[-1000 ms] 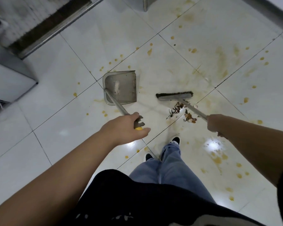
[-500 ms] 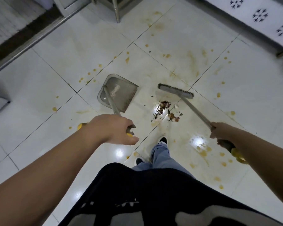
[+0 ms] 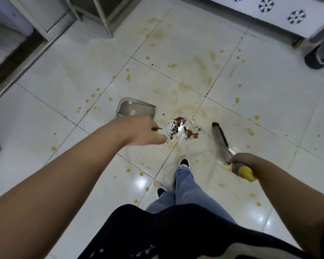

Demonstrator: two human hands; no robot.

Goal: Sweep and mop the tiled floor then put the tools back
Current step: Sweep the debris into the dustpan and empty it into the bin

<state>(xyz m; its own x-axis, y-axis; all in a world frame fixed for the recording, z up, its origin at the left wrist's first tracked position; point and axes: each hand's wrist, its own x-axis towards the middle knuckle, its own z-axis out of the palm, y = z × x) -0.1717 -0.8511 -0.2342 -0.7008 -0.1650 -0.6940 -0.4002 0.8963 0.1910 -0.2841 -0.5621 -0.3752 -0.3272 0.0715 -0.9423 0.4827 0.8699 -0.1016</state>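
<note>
Sweeping stage: my left hand [image 3: 138,130] grips dustpan [image 3: 135,109] handle, apparently; my right hand [image 3: 243,161] grips broom [image 3: 221,139]; next, brush debris [image 3: 180,126] left into pan.

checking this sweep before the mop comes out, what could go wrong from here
1. The debris pile lies between the dustpan and the broom head; the pan's mouth may not face the pile squarely, so a sweep could scatter bits past it.
2. Yellow-brown spills cover the tiled floor; bristles dragged through them could smear them.
3. The shoe stands close to the pile and could tread in it.
</note>
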